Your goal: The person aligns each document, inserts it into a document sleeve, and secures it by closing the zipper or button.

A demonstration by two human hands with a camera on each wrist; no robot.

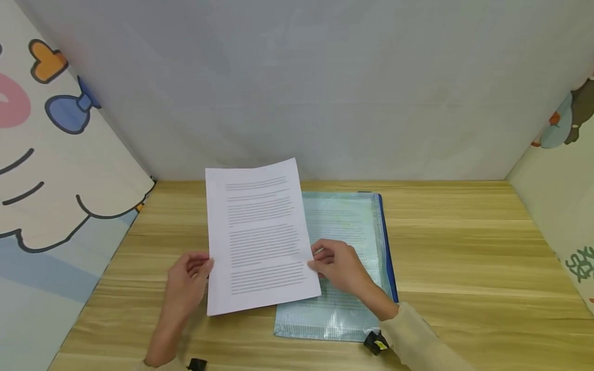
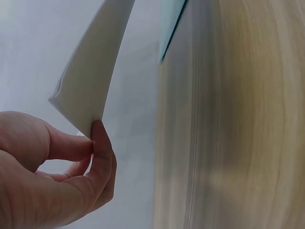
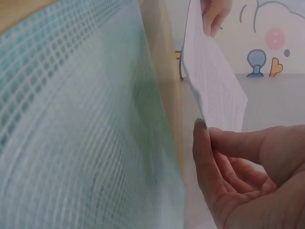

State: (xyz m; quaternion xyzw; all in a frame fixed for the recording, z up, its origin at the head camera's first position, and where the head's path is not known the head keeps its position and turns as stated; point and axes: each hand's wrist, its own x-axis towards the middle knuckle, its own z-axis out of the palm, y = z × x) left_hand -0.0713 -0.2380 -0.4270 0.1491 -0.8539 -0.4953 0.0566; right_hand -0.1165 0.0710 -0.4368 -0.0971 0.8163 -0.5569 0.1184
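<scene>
Lines of print cover the front of a thin stack of white paper (image 1: 262, 237), held up and tilted above the table. My left hand (image 1: 187, 281) pinches its left edge between thumb and fingers. At the opposite edge, my right hand (image 1: 341, 268) pinches the paper low down, thumb in front. Layered edges show at the paper's corner in the left wrist view. Below and to the right lies a pale blue mesh document pouch (image 1: 343, 221) with a dark blue edge strip; printed text shows through it. Paper and right forearm cover parts of the pouch.
The wood-grain table (image 1: 445, 247) meets a grey wall (image 1: 325, 93) at the back. A cartoon-printed panel (image 1: 60, 175) rises on the left, and another patterned panel (image 1: 557, 206) stands on the right. Small black devices sit near both wrists.
</scene>
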